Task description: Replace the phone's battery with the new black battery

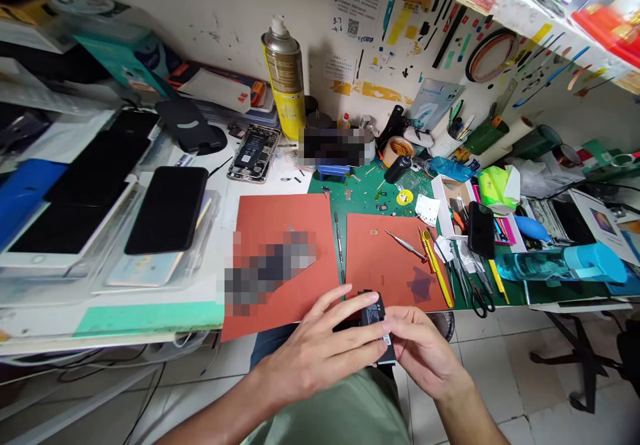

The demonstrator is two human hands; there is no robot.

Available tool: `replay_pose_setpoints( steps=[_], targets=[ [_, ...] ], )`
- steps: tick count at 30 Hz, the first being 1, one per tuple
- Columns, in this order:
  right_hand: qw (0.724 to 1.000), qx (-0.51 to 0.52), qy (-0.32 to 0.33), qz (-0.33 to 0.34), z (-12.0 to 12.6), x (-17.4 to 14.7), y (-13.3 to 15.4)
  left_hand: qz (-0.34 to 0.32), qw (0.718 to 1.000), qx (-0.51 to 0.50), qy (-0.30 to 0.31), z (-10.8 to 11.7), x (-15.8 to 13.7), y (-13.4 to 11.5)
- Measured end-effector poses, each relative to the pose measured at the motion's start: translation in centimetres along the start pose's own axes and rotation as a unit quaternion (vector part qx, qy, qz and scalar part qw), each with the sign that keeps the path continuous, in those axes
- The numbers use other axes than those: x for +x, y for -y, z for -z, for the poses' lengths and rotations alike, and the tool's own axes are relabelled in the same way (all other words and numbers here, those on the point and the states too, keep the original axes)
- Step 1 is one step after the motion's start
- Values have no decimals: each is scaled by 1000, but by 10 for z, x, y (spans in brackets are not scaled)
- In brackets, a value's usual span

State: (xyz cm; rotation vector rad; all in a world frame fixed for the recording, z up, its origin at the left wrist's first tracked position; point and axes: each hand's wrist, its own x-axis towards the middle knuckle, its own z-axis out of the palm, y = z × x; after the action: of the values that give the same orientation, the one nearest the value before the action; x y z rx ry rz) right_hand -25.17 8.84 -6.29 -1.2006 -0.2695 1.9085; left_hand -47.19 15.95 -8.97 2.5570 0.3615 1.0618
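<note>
A black phone battery [373, 311] with small white print is held between my two hands, over my lap in front of the table edge. Several fingers of my left hand [317, 348] reach across its face, and the thumb is hidden beneath. At the battery's right side, my right hand [425, 350] pinches the edge with curled fingers. Just beyond lies an orange-red mat [363, 258] with a pen-like metal tool [406, 245] and a yellow-handled tool [436, 270]. A second orange-red mat [285, 215] carries a blurred-out item.
An opened phone [254, 153] lies behind the left mat, near a yellow spray can [290, 108]. Several phones, one black [167, 210], rest on the left. Black-handled scissors [481, 301], a dark phone [481, 229] and a blue bottle [560, 263] occupy the right. A metal pick [339, 248] lies between the mats.
</note>
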Motion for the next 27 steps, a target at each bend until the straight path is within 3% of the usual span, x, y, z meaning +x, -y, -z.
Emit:
replay_pose_setpoints(
  steps=[2,4,8,11,21,27],
  targets=[
    [999,-35,-8,10,3,4,4,-6,1000,13,25,4,0,5],
    [990,-93,-67,84,9,10,9,34,999,19,24,6,-4,10],
    [943,-168,-174,227,27,31,18,145,987,1,-67,-1,-21,12],
    [926,-201,-193,253,34,48,24,158,982,-18,-103,-13,-34,4],
    [873,-315,-235,289,31,65,18,175,980,-73,-60,-37,-53,-24],
    [807,-410,-262,334,38,60,8,179,977,-93,-63,-42,-56,-28]
  ],
)
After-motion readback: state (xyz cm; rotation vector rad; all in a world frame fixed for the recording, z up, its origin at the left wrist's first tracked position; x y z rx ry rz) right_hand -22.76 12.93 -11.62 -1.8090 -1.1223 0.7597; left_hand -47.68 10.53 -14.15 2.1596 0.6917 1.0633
